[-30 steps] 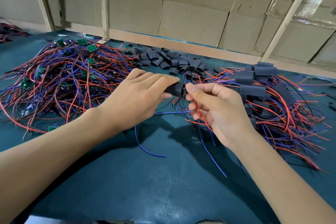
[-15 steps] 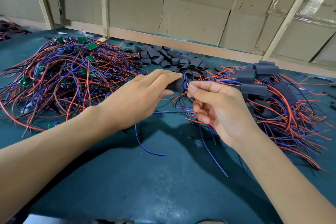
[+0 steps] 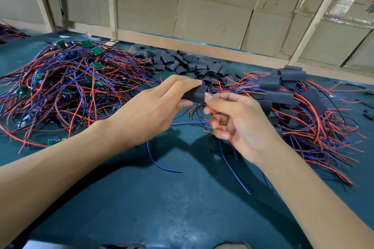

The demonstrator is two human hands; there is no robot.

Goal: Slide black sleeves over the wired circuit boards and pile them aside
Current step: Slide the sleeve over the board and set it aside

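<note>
L hand [image 3: 153, 107] pinches the black sleeve [image 3: 195, 94] at its fingertips, up over the table [image 3: 182, 208]. R hand [image 3: 238, 125] touches the sleeve's end w/ thumb and grips the wires [image 3: 219, 125] hanging below.

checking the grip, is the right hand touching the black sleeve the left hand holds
Touching. The head view shows the right hand with its forefinger tip pressed against the near end of the sleeve, which the left hand pinches from the other side.
</note>
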